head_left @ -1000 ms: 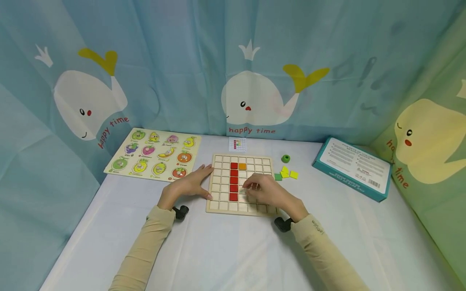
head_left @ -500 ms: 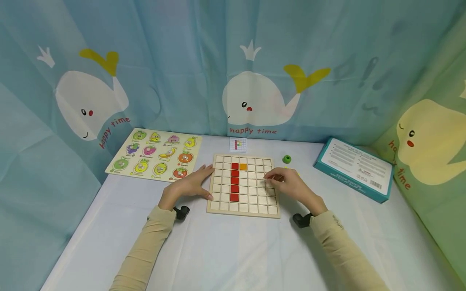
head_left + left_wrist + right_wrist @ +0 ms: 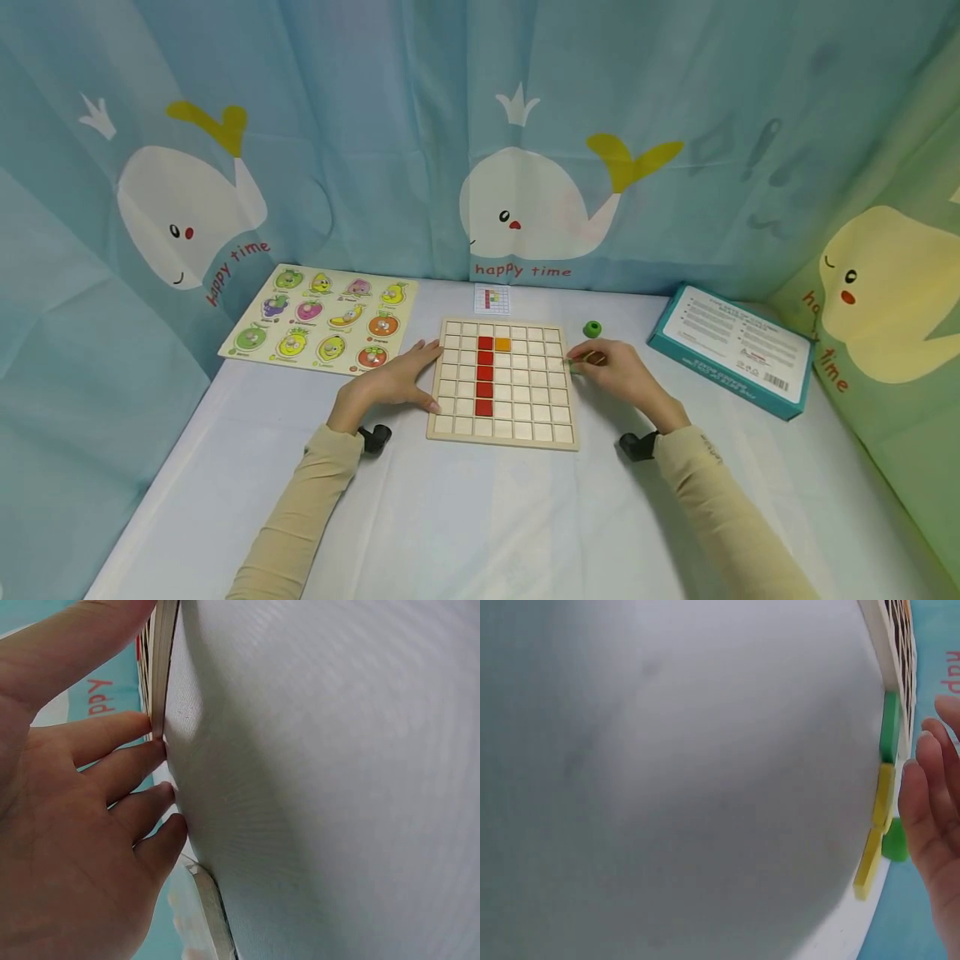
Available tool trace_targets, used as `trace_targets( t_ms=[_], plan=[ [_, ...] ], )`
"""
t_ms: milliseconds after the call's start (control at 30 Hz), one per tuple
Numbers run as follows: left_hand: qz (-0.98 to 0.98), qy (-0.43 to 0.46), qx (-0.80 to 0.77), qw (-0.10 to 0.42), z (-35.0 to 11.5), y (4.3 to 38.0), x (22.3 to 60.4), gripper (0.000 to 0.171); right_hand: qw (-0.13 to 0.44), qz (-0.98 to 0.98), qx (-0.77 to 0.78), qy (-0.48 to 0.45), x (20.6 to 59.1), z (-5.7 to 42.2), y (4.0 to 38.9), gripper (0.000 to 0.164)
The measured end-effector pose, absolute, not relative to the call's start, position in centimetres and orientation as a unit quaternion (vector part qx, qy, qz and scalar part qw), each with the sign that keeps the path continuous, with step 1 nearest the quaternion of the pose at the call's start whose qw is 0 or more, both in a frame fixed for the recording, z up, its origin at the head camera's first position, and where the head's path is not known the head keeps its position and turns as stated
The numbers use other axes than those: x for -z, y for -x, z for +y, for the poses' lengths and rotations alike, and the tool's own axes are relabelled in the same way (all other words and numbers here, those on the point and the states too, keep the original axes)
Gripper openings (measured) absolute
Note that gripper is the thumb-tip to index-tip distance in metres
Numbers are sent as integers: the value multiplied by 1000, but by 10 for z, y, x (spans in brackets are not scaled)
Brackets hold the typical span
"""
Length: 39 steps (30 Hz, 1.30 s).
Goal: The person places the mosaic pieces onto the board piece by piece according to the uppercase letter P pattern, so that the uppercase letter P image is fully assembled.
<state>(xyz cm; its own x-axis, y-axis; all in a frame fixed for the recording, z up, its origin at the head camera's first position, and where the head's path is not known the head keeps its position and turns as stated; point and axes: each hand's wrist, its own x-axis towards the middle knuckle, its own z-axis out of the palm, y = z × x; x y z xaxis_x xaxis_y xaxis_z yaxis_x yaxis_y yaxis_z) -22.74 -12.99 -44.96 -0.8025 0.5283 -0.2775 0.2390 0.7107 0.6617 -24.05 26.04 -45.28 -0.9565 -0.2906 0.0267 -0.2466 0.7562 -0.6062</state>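
Note:
A wooden grid board [image 3: 522, 412] lies flat on the white-covered table. A column of several red tiles [image 3: 484, 375] sits in its cells, with one orange tile [image 3: 502, 344] beside the top one. My left hand [image 3: 393, 379] rests against the board's left edge, thumb and fingers spread. Just off the board's right edge, my right hand [image 3: 618, 375] has its fingertips right at a green tile [image 3: 889, 727]. In the right wrist view those fingers are loosely bent beside the tile, and yellow tiles [image 3: 883, 796] lie next to it; the hand hides the yellow ones in the head view.
Behind the board lies a small pattern card [image 3: 492, 298]. A fruit puzzle board [image 3: 262, 354] is at the left, partly behind my left hand. A green bead [image 3: 592, 329] stands beyond my right hand, and a teal box [image 3: 731, 350] farther right. Curtains [image 3: 375, 167] enclose the table's back.
My right hand has moved right from over the board's middle to the loose tiles beside it, covering the yellow ones. My left hand stays at the board's edge.

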Motion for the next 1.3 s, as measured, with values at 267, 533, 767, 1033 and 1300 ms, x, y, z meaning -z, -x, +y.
trace_targets(
  t_ms=[267, 533, 767, 1033, 1300],
  plan=[
    [895, -214, -317, 229, -130, 229, 452, 106, 31, 939, 319, 128, 457, 269, 244, 22],
    [894, -213, -321, 229, -131, 229, 452, 107, 39, 941, 310, 129, 458, 271, 245, 26],
    [895, -214, -320, 227, -130, 229, 452, 106, 40, 943, 290, 159, 461, 265, 246, 29],
    [895, -217, -319, 226, -131, 228, 451, 106, 42, 949, 267, 160, 460, 263, 247, 22],
    [894, -217, -320, 227, -131, 227, 449, 106, 53, 949, 269, 158, 458, 266, 245, 22]
  ],
)
